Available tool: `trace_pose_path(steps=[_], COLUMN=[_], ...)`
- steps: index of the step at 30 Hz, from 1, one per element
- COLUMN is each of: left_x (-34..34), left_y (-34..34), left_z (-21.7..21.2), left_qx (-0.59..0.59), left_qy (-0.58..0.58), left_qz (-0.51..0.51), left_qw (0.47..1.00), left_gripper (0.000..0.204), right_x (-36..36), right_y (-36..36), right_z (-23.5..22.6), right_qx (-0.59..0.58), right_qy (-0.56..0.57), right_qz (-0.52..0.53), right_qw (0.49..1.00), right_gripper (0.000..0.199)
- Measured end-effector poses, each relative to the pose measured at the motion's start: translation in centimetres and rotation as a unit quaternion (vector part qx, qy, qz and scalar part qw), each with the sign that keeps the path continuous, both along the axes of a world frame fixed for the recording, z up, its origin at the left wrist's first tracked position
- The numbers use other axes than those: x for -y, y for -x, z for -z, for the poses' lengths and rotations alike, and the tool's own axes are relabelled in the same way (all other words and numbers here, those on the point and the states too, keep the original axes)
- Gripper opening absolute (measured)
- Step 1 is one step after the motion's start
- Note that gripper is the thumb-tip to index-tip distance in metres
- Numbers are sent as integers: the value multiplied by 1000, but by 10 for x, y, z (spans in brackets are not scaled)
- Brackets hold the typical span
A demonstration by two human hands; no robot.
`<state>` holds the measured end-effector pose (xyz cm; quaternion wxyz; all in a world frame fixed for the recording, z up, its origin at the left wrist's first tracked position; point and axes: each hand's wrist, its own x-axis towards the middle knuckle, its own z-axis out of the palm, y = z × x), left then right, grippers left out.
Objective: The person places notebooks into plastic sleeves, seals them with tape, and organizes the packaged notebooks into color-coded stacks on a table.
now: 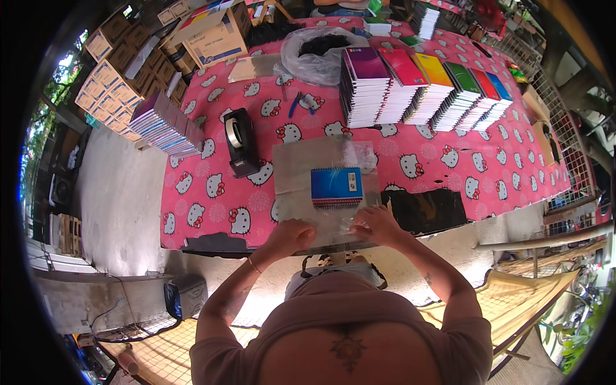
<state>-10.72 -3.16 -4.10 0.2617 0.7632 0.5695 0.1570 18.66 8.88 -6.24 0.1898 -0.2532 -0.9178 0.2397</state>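
Note:
A small stack of spiral notebooks with a blue top cover point(337, 184) lies flat, its wire coils toward me. Beneath it is a greyish mat with a clear plastic sheet point(292, 186) spread over it. My left hand point(296, 235) is closed at the near edge of the mat, left of the notebooks; whatever its curled fingers hold is hidden. Just right of the notebooks' near corner, my right hand point(377, 226) has bent fingers pinching the shiny near edge of the plastic. Neither hand touches the notebooks.
Left of the mat stands a black tape dispenser point(241, 142). Blue-handled pliers point(297, 104) lie farther back. Tall notebook stacks point(366, 90) in several colours line the far right. Another stack point(165, 125) and cartons point(115, 90) stand left. A plastic bag point(314, 54) lies behind.

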Motion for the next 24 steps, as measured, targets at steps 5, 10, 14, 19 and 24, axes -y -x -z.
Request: trace_pose_path(steps=[5,10,14,19,24], left_x=[-24,-81,-89,-88,-91], left_y=[16,34,31,31,30], left_z=[-8,23,37,37,38], left_qx=[134,330,486,529,535], left_qy=[-79,122,205,243,256], left_qz=[-166,-274,-273,-273,-279], left_qw=[974,895,805,766,755], left_gripper=[14,17,18,19,19], right_x=[-31,-80,-81,-77,-80], right_y=[-6,-2,18,21,17], right_z=[-26,17,24,21,19], right_qx=[-11,-200,-193,-201,-169], right_qy=[251,395,526,550,554], right_qz=[83,225,239,228,236], right_qw=[964,868,793,778,780], right_gripper=[23,19,21,22,22])
